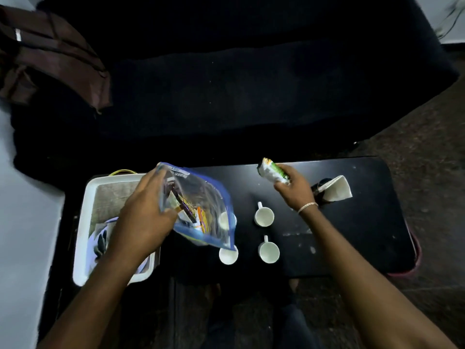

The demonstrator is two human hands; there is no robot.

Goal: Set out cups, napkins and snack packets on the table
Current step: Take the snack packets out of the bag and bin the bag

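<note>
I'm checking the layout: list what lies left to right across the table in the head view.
White tray → left hand → zip bag of packets → cups → right hand holding a snack packet → napkin.

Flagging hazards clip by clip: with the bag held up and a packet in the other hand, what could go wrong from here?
1. The zip bag in the left hand hangs just over two cups; lowering it could tip one.
2. Its tilted opening could spill the remaining packets.
3. The right hand, setting down the snack packet, is close to the napkin holder and might bump it.
</note>
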